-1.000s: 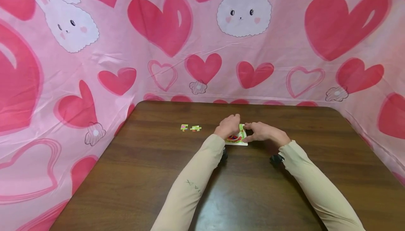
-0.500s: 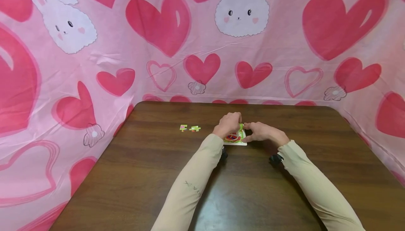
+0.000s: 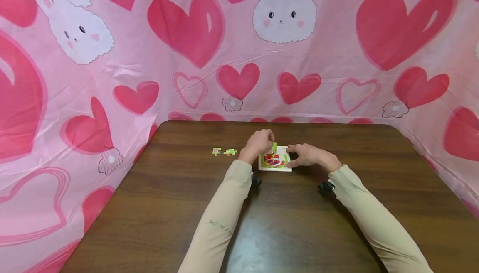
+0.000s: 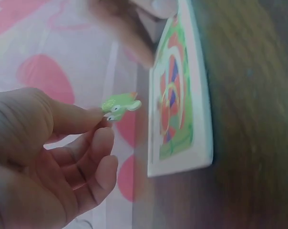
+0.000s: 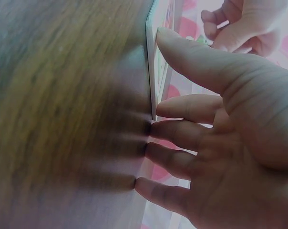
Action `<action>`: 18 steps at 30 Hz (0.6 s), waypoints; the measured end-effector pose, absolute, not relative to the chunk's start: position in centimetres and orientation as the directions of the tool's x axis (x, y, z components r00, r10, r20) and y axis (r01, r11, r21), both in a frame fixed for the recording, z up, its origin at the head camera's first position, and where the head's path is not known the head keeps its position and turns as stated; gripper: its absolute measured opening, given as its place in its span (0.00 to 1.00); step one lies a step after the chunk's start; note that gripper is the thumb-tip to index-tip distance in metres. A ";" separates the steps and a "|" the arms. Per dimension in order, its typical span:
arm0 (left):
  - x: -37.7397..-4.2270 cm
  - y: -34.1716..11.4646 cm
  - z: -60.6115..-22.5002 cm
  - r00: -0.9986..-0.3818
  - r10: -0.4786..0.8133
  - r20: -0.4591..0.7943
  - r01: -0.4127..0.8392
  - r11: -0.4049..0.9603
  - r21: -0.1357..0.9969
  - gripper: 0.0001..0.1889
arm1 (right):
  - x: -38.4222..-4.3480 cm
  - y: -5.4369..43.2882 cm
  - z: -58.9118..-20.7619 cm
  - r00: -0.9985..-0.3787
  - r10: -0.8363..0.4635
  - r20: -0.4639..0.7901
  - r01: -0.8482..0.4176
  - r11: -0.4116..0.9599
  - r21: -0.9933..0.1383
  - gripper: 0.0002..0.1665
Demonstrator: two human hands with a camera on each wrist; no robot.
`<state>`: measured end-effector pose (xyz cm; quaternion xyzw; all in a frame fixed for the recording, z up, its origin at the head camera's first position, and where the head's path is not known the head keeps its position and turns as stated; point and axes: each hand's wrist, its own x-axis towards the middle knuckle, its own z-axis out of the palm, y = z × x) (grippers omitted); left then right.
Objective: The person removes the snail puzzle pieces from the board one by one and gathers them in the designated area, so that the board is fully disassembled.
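Observation:
Between thumb and index finger, my left hand pinches a green puzzle piece above the far part of a white-framed puzzle board. The piece has white eye-like marks with dark dots. On the board lies a picture in red, blue and green; its far right part shows bare white. My right hand steadies the board's right side, thumb on the frame and index fingertip at its edge. The other right fingertips rest on the table, fairly straight.
Two loose green puzzle pieces, one with a pink spot and one with a white patch, lie left of the board. The brown wooden table ends at a pink heart-print cloth behind it.
My left hand has drawn back leftward from over the board, and the pinched puzzle piece and more of the picture now show. My right hand stays at the board's right side.

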<state>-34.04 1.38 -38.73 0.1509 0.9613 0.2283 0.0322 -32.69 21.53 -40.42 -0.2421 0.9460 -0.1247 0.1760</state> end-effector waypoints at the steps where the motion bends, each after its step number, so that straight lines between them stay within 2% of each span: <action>1: -34.1 1.1 -38.7 -0.954 0.298 0.010 0.270 0.848 0.457 0.07 | -32.7 21.5 -40.4 -0.821 -0.500 -0.275 -0.412 0.853 -0.322 0.47; 18: -34.2 -2.4 -39.5 -0.976 0.216 0.026 0.189 0.786 0.589 0.07 | -32.4 21.4 -40.4 -0.832 -0.482 -0.275 -0.389 0.860 -0.330 0.46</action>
